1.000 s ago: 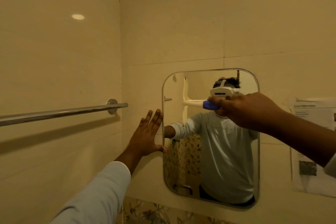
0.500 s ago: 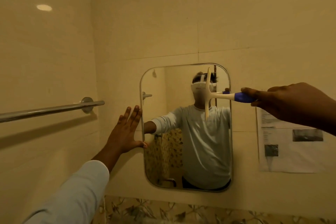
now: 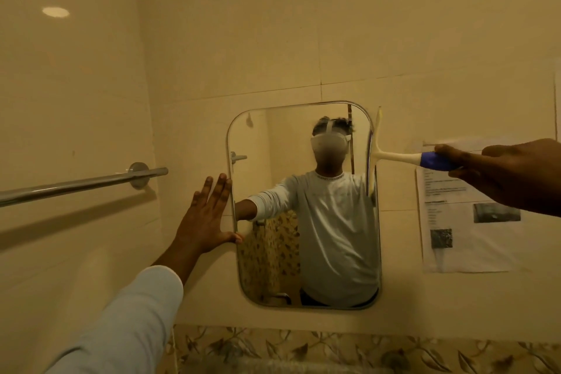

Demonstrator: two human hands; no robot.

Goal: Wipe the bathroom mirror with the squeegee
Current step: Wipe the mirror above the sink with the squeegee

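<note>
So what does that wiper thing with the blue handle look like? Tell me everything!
The squeegee is T-shaped: a long, pale, plastic-looking blade standing upright, a cream neck, and a blue grip. The right hand pinches the grip, holding the handle nearly level. The blade lies along the right edge of the mirror, near the top; real contact is hard to tell.
</note>
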